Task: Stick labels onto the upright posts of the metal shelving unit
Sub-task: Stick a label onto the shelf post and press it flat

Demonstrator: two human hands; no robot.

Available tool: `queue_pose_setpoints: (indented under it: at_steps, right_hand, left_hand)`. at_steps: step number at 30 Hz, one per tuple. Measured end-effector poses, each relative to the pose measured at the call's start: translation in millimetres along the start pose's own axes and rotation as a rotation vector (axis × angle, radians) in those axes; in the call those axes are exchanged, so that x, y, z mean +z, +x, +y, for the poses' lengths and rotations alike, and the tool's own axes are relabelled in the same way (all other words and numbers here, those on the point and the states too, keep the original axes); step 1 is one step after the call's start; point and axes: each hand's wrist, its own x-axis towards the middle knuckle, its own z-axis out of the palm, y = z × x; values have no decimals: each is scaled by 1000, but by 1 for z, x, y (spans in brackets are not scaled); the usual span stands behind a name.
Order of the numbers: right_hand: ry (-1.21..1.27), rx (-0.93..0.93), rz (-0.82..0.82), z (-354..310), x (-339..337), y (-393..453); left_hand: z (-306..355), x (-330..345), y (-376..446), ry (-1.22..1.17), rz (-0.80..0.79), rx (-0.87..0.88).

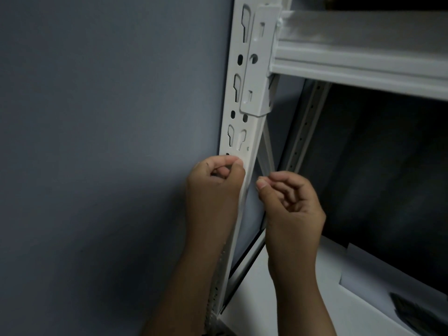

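White post [244, 132]: slotted upright at the front left corner of the shelving, against a grey wall [97, 117]. Left hand [213, 187]: curled, thumb and forefinger pinched on the post's front face. Right hand [291, 202]: curled, fingertips pinched just beside the post's right edge. Label: cannot tell, hidden or too small. Shelf beam [358, 61]: clipped to the post above.

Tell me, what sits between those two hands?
In the head view, the white upright post runs between the left hand and the right hand; no label is clearly visible.
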Motion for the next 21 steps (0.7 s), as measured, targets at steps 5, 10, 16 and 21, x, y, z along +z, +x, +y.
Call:
queue_pose_setpoints:
  at_steps: [5,10,16,21]
  right_hand:
    - [11,-8,0,1,1,1]
    - [21,-16,4,1,2,1]
    - [14,-13,9,1,3,-1]
    - [7,-12,7,1,4,0]
  left_hand:
    - [-5,3,2,134,48,132]
    - [-4,3,0,271,73,266]
    - [-8,2,3,325,60,352]
    - [-7,0,3,330,34,359]
